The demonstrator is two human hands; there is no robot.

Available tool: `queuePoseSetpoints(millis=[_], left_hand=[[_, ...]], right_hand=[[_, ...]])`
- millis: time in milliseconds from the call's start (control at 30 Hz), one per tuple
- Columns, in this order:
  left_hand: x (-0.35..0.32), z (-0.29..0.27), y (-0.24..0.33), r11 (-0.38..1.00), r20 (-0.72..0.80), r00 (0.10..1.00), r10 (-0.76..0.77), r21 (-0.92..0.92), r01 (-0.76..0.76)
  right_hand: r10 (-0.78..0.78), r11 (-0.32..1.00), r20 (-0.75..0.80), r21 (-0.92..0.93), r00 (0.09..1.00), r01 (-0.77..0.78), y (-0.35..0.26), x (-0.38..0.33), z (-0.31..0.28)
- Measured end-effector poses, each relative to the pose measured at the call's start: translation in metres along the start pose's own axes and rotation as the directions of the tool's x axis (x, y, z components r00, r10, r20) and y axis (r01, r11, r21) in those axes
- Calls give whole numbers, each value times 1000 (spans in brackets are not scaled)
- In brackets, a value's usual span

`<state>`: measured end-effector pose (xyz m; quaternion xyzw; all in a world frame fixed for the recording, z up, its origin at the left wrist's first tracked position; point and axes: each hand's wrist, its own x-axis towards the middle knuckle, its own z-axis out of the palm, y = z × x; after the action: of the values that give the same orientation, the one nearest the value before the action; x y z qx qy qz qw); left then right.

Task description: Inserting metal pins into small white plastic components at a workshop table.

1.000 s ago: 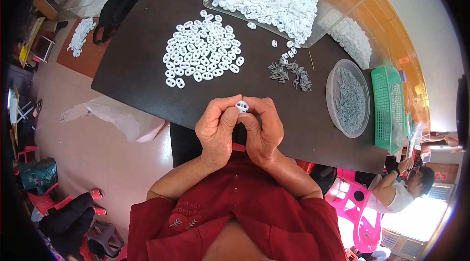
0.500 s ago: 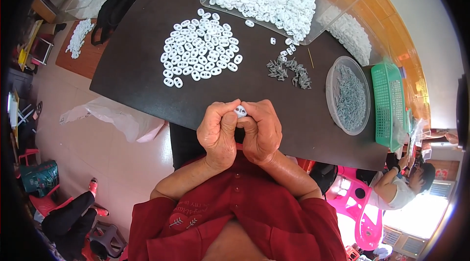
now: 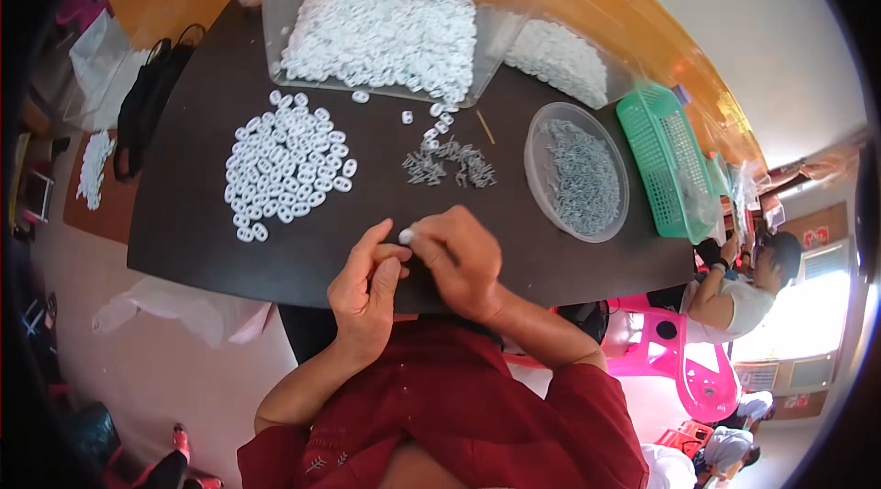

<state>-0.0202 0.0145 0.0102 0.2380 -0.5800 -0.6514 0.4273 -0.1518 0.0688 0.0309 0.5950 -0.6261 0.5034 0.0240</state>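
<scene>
My right hand [image 3: 461,260] is closed in a pinch on a small white plastic piece [image 3: 406,236], held in front of me over the near table edge. The piece is partly covered by the fingertips. Close beside it on the left, my left hand [image 3: 362,292] has its thumb and fingers apart and no longer grips the piece. Ahead and to the left lies a spread pile of white oval pieces with two holes each [image 3: 286,159]. Straight ahead of the hands is a small heap of grey screws [image 3: 450,163].
A clear plastic bin [image 3: 275,58] heaped with white pieces stands at the back. To the right are a round clear tub [image 3: 532,172] of grey screws and a green basket [image 3: 661,159]. A thin stick [image 3: 485,127] lies near the screws. Another person [image 3: 734,292] sits at far right.
Both hands held the white piece together; now they have come apart, with the left hand's fingers loosened and the piece in the right fingertips. The view has shifted, moving the table's things leftward.
</scene>
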Motion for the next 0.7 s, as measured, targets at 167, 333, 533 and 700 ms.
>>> queuePoseSetpoints(millis=[167, 333, 533, 700], left_hand=[[17, -19, -6, 986, 122, 992, -28, 166, 8], [58, -25, 7, 900, 167, 983, 78, 412, -141], [127, -20, -11, 739, 187, 952, 243, 599, -307], [178, 10, -36, 374, 402, 875, 270, 793, -480]], right_hand=[[-30, 922, -243, -382, 969, -68, 54, 69, -77], [-1, 760, -412, -592, 911, -267, 151, 155, -173], [106, 517, -404, -758, 909, -397, 210, 196, -221], [26, 674, -312, -696, 950, -247, 185, 166, -171]])
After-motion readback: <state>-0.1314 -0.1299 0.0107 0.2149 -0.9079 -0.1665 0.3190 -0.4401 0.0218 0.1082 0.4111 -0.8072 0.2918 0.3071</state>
